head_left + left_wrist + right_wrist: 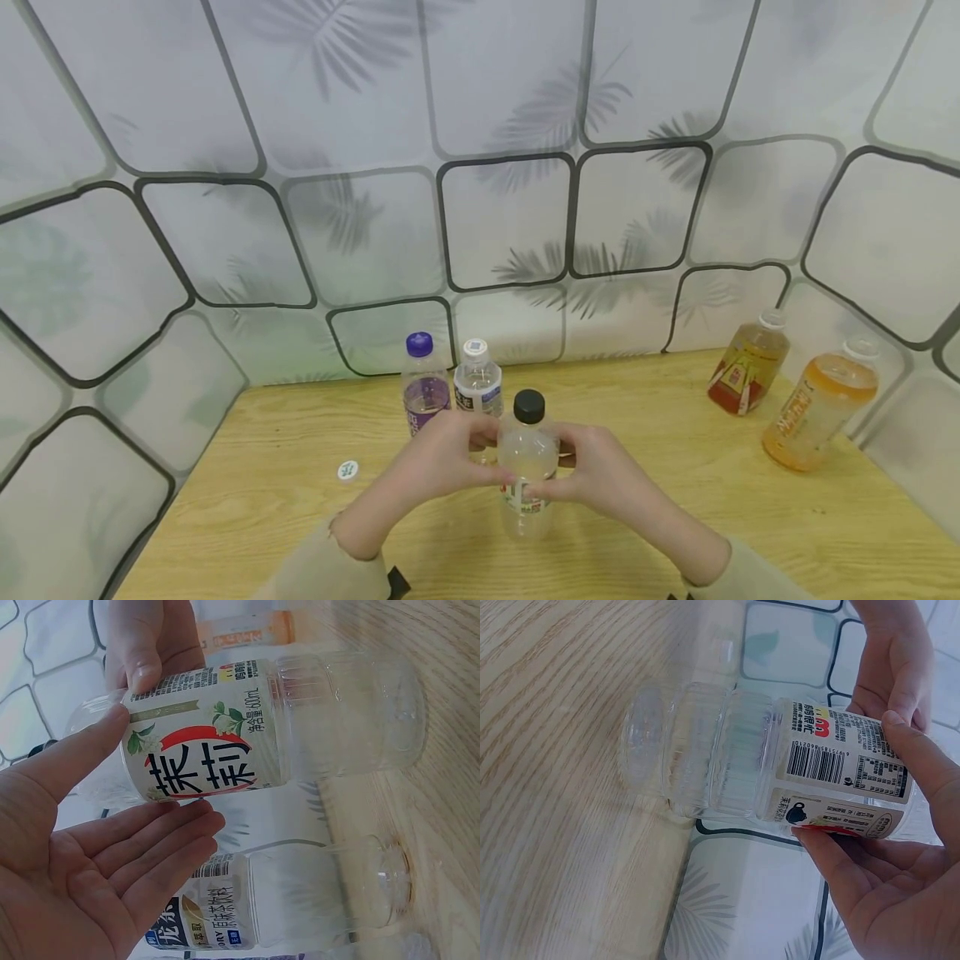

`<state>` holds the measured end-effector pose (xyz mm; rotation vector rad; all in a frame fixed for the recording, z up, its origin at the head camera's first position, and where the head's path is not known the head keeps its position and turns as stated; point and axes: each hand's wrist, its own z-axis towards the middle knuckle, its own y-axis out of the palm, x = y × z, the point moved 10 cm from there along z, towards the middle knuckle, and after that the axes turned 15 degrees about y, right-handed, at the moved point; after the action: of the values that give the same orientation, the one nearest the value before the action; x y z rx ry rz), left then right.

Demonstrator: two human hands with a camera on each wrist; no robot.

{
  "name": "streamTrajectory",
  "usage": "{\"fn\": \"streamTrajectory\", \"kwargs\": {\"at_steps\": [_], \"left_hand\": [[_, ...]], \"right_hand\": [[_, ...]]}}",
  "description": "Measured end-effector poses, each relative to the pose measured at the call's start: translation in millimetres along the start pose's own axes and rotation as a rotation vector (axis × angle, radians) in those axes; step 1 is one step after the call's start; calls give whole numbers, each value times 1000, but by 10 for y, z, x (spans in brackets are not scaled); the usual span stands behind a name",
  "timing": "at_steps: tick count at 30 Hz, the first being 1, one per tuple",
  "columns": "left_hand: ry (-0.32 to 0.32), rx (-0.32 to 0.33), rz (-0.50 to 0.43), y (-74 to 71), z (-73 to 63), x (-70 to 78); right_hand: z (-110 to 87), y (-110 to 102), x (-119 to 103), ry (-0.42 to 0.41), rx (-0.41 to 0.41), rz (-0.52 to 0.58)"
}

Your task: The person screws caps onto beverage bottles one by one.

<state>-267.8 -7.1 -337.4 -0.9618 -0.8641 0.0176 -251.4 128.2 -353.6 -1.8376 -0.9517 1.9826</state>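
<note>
A clear plastic bottle (528,446) with a black cap (529,406) stands upright between my two hands, its base close over the table. My left hand (450,454) holds it from the left, thumb at the front and fingers on the far side. From the right, my right hand (603,471) grips it the same way. In the left wrist view its white label (206,739) shows green leaves, a red arc and large black characters. The right wrist view shows a barcode side of the label (817,761) and the ridged, see-through lower body (739,754).
Just behind stand a purple-capped bottle (426,396) and a white-capped clear bottle (480,385). A loose white cap (348,471) lies left on the wooden table (255,500). To the right are a bottle with red-amber contents (746,367) and an orange-patterned bottle (817,412). Patterned cloth (502,225) walls the back.
</note>
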Motion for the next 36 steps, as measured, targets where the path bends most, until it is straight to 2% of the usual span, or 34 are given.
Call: {"fn": "streamTrajectory", "kwargs": {"at_steps": [7, 20, 25, 30, 36], "left_hand": [[5, -3, -19, 19, 4, 0], [0, -5, 13, 25, 6, 5], [-5, 8, -6, 60, 15, -2], [8, 15, 13, 65, 47, 12], [10, 64, -15, 54, 82, 42]], "right_hand": [[-4, -2, -3, -2, 2, 5], [3, -18, 29, 32, 25, -10], [-23, -37, 50, 35, 20, 30], [-23, -89, 77, 30, 29, 49], [-30, -173, 36, 3, 48, 45]]}}
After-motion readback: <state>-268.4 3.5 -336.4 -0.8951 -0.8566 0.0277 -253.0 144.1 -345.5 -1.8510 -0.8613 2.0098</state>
